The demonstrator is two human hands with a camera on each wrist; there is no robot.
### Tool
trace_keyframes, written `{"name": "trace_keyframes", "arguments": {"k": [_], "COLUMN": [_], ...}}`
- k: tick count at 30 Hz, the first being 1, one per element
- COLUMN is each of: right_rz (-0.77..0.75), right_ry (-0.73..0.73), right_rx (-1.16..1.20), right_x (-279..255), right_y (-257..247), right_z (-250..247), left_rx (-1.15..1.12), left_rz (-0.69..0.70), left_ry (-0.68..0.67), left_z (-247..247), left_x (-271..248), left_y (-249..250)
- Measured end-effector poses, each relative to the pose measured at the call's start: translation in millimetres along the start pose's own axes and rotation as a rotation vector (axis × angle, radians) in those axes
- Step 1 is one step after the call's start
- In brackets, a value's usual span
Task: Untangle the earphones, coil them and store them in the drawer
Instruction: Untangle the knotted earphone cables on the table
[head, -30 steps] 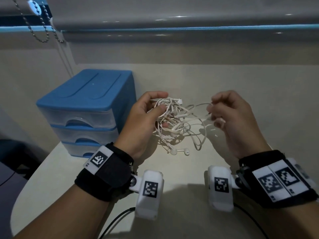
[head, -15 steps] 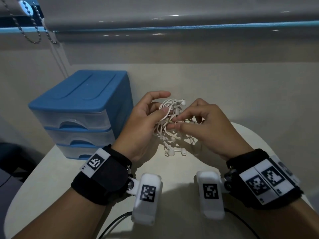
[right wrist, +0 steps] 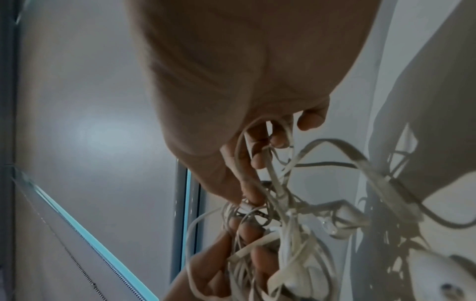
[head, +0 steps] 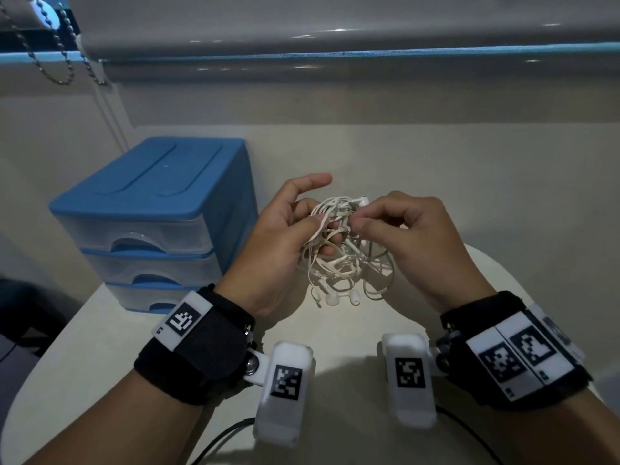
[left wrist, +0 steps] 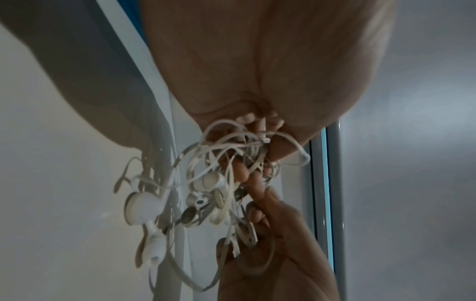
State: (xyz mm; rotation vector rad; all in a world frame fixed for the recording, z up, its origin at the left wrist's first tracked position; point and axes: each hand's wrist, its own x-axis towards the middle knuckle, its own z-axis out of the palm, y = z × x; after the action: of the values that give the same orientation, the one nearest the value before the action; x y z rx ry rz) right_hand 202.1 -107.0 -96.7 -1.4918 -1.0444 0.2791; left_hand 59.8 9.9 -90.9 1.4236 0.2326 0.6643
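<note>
A knotted bundle of white earphones (head: 339, 253) hangs between both hands above the table. My left hand (head: 285, 236) grips the left side of the bundle with thumb and curled fingers, its index finger sticking out. My right hand (head: 399, 236) pinches a cable strand at the top right of the tangle. Earbuds (head: 335, 298) dangle at the bottom. In the left wrist view the earphones (left wrist: 206, 183) drape over my fingers. The right wrist view shows the cables (right wrist: 270, 234) looped around the fingertips. A blue drawer unit (head: 157, 216) with three drawers, all closed, stands to the left.
The pale round table (head: 335, 431) lies under my hands, its rim curving at the right. A wall and a window blind with a bead chain (head: 60, 62) are behind. Black cables (head: 218, 441) run from the wrist cameras near the front edge.
My right hand, which was apart with a strand pulled rightward, has come back in to the tangle and now pinches it near the top. The left hand keeps its hold.
</note>
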Motion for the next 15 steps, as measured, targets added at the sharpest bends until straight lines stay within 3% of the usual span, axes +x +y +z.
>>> {"name": "trace_keyframes", "arguments": {"k": [5, 11, 15], "right_rz": [0.029, 0.001, -0.035], "right_ry": [-0.016, 0.01, -0.072], "right_rx": [-0.012, -0.025, -0.121], "right_x": [-1.3, -1.8, -2.3], "right_y": [-1.0, -4.7, -4.2], "right_z": [3.6, 4.2, 2.2], "left_rx": [0.028, 0.048, 0.106], "left_rz": [-0.02, 0.002, 0.045], "left_ry": [-0.032, 0.022, 0.044], "left_z": [1.0, 4.2, 2.3], "left_x": [-1.1, -2.2, -1.2], "left_y": [0.3, 0.1, -2.2]}}
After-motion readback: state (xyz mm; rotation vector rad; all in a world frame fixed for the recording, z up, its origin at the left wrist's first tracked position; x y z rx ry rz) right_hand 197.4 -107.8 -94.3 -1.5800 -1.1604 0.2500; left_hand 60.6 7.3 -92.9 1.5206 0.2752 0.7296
